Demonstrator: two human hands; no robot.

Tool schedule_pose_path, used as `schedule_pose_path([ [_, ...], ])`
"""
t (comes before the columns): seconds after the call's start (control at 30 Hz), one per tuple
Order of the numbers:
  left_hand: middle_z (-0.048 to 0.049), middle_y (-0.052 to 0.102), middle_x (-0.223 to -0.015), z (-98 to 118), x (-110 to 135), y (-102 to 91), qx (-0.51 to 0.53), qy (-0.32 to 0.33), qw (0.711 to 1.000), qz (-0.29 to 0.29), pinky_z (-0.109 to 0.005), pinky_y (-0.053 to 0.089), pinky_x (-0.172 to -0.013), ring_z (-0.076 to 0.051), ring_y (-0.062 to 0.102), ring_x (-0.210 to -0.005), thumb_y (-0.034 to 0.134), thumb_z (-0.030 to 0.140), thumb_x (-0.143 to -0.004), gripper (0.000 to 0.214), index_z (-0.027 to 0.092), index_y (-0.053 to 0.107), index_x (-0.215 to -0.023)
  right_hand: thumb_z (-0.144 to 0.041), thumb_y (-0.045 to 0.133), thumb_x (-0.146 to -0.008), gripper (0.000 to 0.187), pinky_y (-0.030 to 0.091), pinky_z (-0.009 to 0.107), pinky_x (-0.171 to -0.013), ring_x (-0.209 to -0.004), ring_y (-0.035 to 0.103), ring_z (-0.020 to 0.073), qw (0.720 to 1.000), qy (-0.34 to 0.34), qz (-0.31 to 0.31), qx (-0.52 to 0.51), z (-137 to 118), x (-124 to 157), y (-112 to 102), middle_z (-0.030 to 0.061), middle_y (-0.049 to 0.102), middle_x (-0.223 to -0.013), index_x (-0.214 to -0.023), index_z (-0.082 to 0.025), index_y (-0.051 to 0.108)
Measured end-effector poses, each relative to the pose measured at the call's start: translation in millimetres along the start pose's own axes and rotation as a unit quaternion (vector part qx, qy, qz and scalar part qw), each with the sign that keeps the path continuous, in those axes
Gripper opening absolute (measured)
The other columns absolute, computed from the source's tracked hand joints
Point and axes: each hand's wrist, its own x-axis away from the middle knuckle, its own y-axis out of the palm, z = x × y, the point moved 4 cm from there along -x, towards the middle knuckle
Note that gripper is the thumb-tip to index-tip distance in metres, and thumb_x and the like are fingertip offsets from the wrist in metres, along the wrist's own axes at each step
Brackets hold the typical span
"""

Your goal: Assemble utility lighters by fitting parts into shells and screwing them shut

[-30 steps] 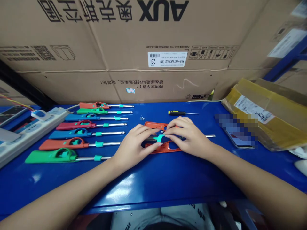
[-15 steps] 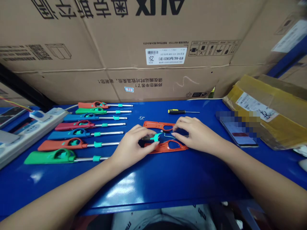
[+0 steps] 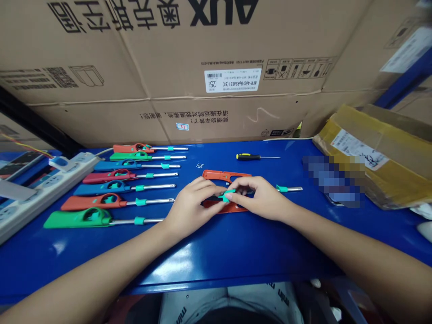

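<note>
My left hand [image 3: 192, 202] and my right hand [image 3: 259, 195] meet over an opened lighter, fingers closed on a small teal trigger piece [image 3: 228, 195] between them. A dark part by the left fingertips is mostly hidden. One orange handle half [image 3: 219, 174] lies just beyond my fingers. The other orange half [image 3: 216, 207] is nearer me, partly covered by both hands. Past my right hand sticks out a metal lighter tube [image 3: 295, 189] with a teal collar.
Several assembled lighters [image 3: 97, 202] lie in a row at the left, beside a white power strip [image 3: 50, 184]. A black-and-yellow screwdriver [image 3: 248, 156] lies behind the hands. At the right are a phone [image 3: 340, 198] and a taped carton [image 3: 364, 153]. A large cardboard box [image 3: 189, 49] stands at the back.
My right hand has moved left and toward me, and its thumb and fingers now pinch the teal trigger piece that my left hand holds. The metal tube's end has come into sight.
</note>
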Motion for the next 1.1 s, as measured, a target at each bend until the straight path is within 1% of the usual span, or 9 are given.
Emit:
schedule_pose_path([
  [0.27,-0.0050,0.074,-0.086,10,-12,-0.9,-0.113,0.068,0.991,-0.027,-0.033,0.050,-0.075,-0.018,0.061,-0.077,0.062,0.030,-0.096,0.016,0.018,0.072,-0.099,-0.045,0.064,-0.086,0.028,0.049,0.028,-0.066,-0.067,0.059,0.0137,0.998,0.027,-0.019,-0.047,3,-1,-12,0.0007,0.069,-0.074,-0.078,-0.019,0.071],
  [0.43,-0.0060,0.075,-0.096,16,-25,-1.6,-0.166,0.100,0.980,-0.038,-0.034,0.050,-0.076,-0.019,0.060,-0.080,0.057,0.026,-0.098,0.017,0.017,0.070,-0.105,-0.047,0.067,-0.086,0.030,0.043,0.023,-0.054,-0.059,0.055,0.0104,0.995,0.057,-0.038,-0.069,5,0,-25,-0.0005,0.066,-0.068,-0.086,-0.018,0.074],
  [0.57,-0.0054,0.075,-0.096,21,-33,1.6,-0.186,0.117,0.975,-0.047,-0.033,0.050,-0.075,-0.019,0.061,-0.082,0.054,0.021,-0.098,0.020,0.019,0.069,-0.111,-0.042,0.078,-0.078,0.032,0.047,0.022,-0.056,-0.060,0.057,0.0085,0.988,0.076,-0.066,-0.119,10,1,-33,-0.0008,0.070,-0.077,-0.098,-0.018,0.075],
  [0.67,-0.0050,0.076,-0.098,24,-36,4.9,-0.183,0.120,0.974,-0.054,-0.032,0.050,-0.076,-0.019,0.062,-0.082,0.052,0.016,-0.096,0.024,0.019,0.068,-0.113,-0.035,0.085,-0.070,0.036,0.053,0.023,-0.058,-0.058,0.060,0.0077,0.978,0.080,-0.090,-0.173,11,1,-34,-0.0022,0.070,-0.076,-0.100,-0.017,0.075],
  [0.8,-0.0055,0.075,-0.100,22,-43,1.1,-0.178,0.071,0.980,-0.060,-0.033,0.053,-0.076,-0.020,0.064,-0.087,0.057,0.017,-0.092,0.027,0.019,0.065,-0.117,-0.030,0.087,-0.068,0.031,0.059,0.024,-0.062,-0.061,0.065,0.0094,0.972,0.094,-0.072,-0.202,10,1,-37,-0.0024,0.069,-0.070,-0.093,-0.016,0.076],
  [0.9,-0.0067,0.073,-0.100,8,-49,-3.4,-0.198,-0.023,0.971,-0.129,-0.036,0.054,-0.071,-0.026,0.067,-0.092,0.070,0.027,-0.084,0.042,0.020,0.064,-0.125,-0.023,0.086,-0.067,0.024,0.061,0.023,-0.063,-0.063,0.066,0.0092,0.969,0.110,-0.055,-0.214,9,1,-40,-0.0021,0.069,-0.072,-0.086,-0.014,0.074],
  [0.93,-0.0066,0.073,-0.101,3,-50,-3.5,-0.198,-0.045,0.965,-0.165,-0.036,0.055,-0.071,-0.027,0.067,-0.093,0.073,0.031,-0.082,0.040,0.021,0.067,-0.120,-0.021,0.086,-0.067,0.023,0.061,0.022,-0.063,-0.063,0.067,0.0091,0.968,0.114,-0.048,-0.218,9,1,-42,-0.0018,0.069,-0.074,-0.085,-0.015,0.073],
  [1.0,-0.0045,0.072,-0.099,-5,-53,-3.1,-0.187,-0.049,0.961,-0.199,-0.034,0.055,-0.074,-0.026,0.068,-0.095,0.072,0.031,-0.083,0.023,0.024,0.073,-0.104,-0.018,0.085,-0.067,0.024,0.060,0.021,-0.063,-0.065,0.068,0.0089,0.966,0.123,-0.030,-0.228,10,0,-45,-0.0014,0.070,-0.078,-0.086,-0.015,0.070],
  [1.1,-0.0040,0.071,-0.101,-13,-54,2.6,-0.177,-0.053,0.960,-0.208,-0.031,0.055,-0.076,-0.022,0.069,-0.095,0.066,0.024,-0.087,0.020,0.024,0.074,-0.105,-0.014,0.084,-0.066,0.027,0.059,0.019,-0.060,-0.065,0.068,0.0083,0.962,0.131,-0.005,-0.241,13,-3,-49,-0.0018,0.070,-0.077,-0.088,-0.016,0.068],
])
